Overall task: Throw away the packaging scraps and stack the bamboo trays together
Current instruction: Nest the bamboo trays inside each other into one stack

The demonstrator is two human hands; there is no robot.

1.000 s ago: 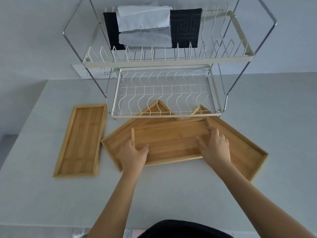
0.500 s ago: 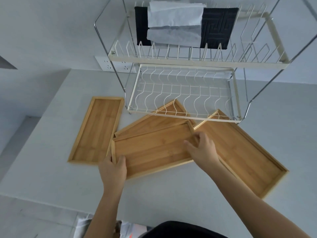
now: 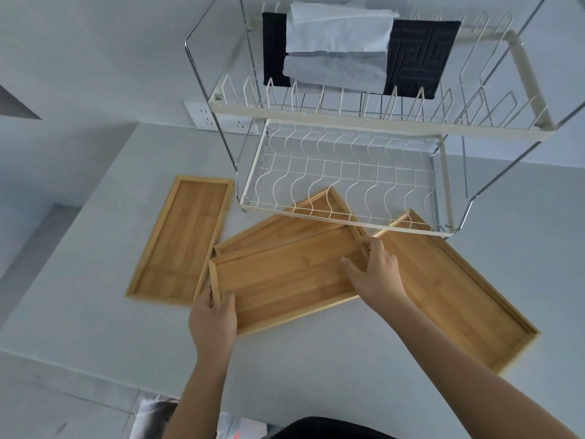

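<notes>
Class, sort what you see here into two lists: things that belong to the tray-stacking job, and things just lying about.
Belonging to the job:
held tray
tray underneath
large tray
narrow tray
left hand
right hand

Lying about:
dish rack
folded cloths
wall socket

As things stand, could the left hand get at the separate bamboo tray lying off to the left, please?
Probably yes. The separate tray lies flat just left of the left hand with nothing between them, but that hand's grip is on the held tray, so it must let go first.
</notes>
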